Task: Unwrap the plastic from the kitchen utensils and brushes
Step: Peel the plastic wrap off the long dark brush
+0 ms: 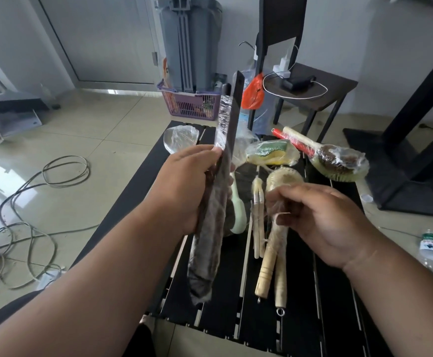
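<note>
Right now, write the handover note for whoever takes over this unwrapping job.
Left hand grips a long dark utensil, held up over the black slatted table; clear plastic still clings to its upper part.
Right hand pinches a wisp of plastic film above the wooden-handled brushes.
Seemingly bare on the table: those brushes and a pale green-handled tool.
Still wrapped: the sponge, the round brush with the red and cream handles at the far right, and a bundle at the far left edge.
Left to do: finish stripping the held utensil, then the wrapped ones.
</note>
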